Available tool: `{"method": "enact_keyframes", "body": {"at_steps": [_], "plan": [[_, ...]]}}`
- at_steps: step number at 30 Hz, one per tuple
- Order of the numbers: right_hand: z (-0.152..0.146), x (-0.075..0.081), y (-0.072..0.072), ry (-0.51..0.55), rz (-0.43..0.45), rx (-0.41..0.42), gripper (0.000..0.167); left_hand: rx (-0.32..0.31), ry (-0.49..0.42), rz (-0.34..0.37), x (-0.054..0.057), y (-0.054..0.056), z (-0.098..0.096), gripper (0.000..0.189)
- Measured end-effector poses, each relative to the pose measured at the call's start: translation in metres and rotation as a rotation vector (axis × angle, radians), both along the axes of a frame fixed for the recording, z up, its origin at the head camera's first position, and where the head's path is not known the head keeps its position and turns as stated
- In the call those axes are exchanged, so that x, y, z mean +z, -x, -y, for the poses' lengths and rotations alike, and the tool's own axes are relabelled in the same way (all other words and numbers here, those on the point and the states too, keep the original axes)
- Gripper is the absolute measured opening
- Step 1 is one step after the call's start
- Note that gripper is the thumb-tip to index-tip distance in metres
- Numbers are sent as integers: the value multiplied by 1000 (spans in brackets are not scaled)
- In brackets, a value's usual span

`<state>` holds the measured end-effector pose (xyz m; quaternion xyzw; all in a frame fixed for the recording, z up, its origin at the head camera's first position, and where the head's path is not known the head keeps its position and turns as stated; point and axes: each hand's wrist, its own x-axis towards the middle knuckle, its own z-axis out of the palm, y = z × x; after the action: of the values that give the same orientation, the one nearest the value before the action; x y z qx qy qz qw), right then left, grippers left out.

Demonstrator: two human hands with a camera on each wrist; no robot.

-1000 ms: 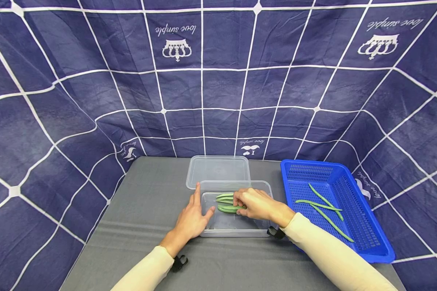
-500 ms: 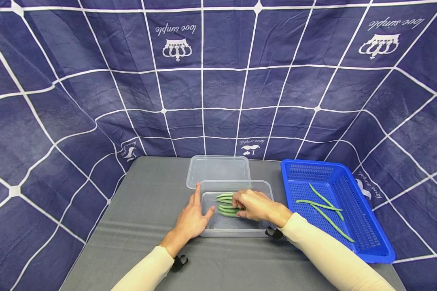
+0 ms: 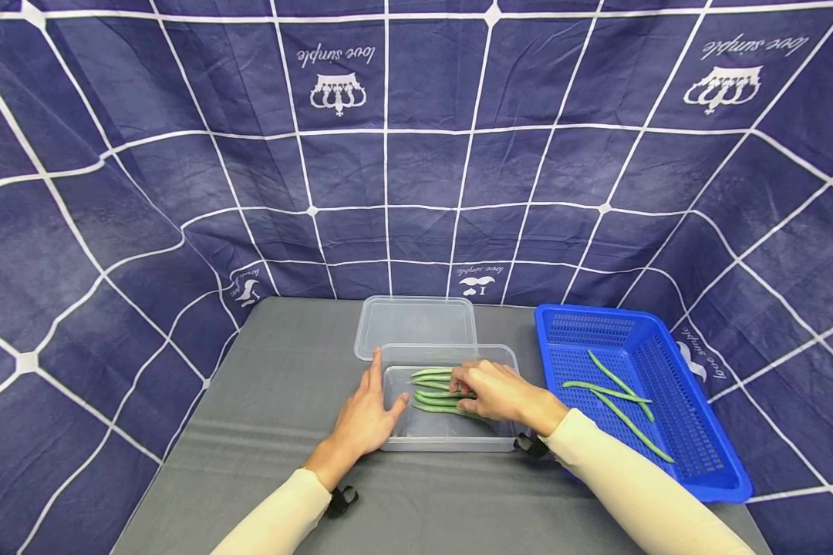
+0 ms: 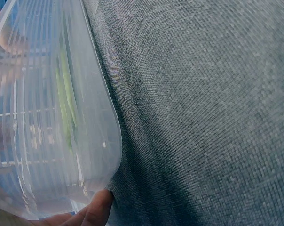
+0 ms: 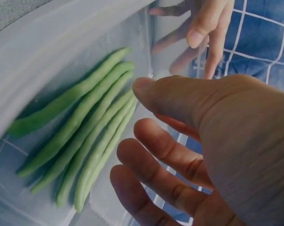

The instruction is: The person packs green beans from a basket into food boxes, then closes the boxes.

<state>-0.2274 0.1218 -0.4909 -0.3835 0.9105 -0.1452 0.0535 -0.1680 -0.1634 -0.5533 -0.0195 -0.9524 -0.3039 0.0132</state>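
Right wrist view: green beans (image 5: 81,114) are laid side by side in a clear container (image 3: 444,444); right hand (image 3: 500,391) is released over them, digits parted. Head view: container's left end is touched by left hand (image 3: 364,420), fingers extended. Lid (image 3: 416,322) is set at worktop's (image 3: 278,416) far edge, container just inward, blue basket (image 3: 687,416) along right edge.

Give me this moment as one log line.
left hand: touching box; right hand: over boxed beans, holding nothing; basket: three beans; lid: off, behind box
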Motion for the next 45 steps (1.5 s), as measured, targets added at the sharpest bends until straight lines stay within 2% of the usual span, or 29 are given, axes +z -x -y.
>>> {"method": "enact_keyframes", "body": {"at_steps": [15, 23, 31, 37, 45], "plan": [[-28, 15, -6, 27, -50, -53, 20, -1, 3, -6, -2, 1, 0, 108], [-46, 22, -9, 64, -109, -79, 21, -3, 5, -9, -2, 2, 1, 107], [-70, 26, -7, 102, -180, -151, 22, -2, 1, -7, 0, 0, 0, 107], [-88, 29, -6, 146, -212, -188, 29, 0, 2, -6, 0, 1, 0, 107], [-121, 31, -7, 144, -220, -268, 46, 3, -5, -6, -1, 2, 0, 107]]}}
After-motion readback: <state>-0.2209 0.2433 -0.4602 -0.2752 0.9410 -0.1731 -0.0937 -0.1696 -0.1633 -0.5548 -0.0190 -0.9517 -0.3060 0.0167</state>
